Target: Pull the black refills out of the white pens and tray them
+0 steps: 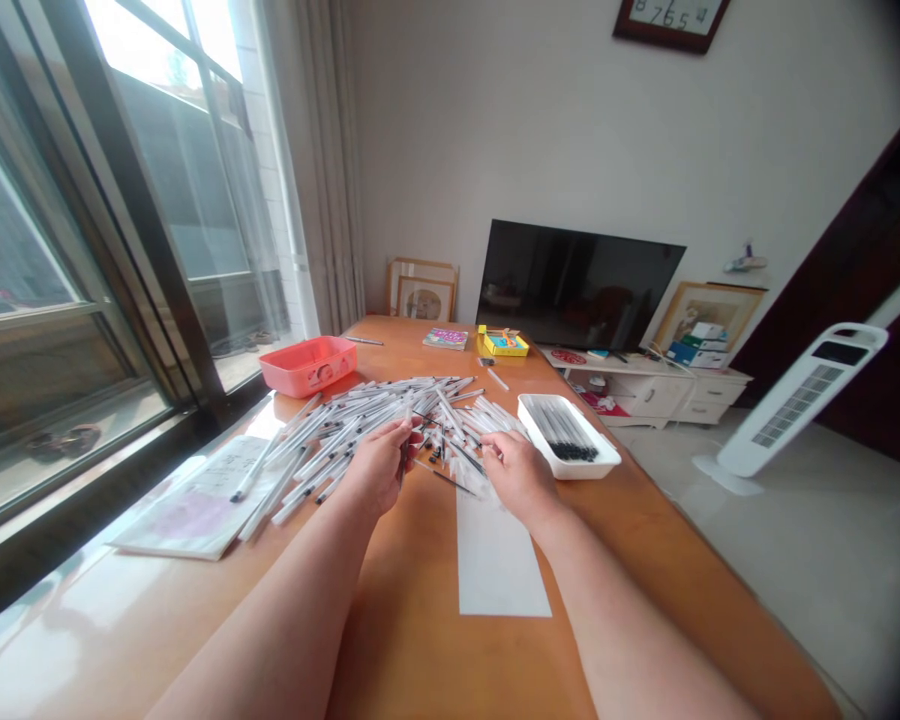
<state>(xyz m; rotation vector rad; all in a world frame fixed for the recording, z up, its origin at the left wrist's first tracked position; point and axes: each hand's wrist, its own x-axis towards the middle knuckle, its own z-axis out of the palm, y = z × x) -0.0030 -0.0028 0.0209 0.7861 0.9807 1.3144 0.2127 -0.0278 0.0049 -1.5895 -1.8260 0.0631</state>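
Observation:
A large loose heap of clear plastic pens (375,432) with black tips covers the middle of the orange wooden table (412,640). My left hand (379,465) sits at the heap's near edge, its fingers pinched around a thin pen (406,462). My right hand (520,475) rests at the heap's right side, with its fingertips among the pens. What those fingers hold is hidden. A white rectangular tray (568,436) to the right of my right hand holds a neat row of pens, black tips towards me.
A coral-pink plastic basket (307,365) stands at the far left of the table, and a white paper strip (497,560) lies near me. Papers (202,500) lie by the window. Farther off are a small yellow box (503,343), a booklet (445,339) and a single pen (364,340).

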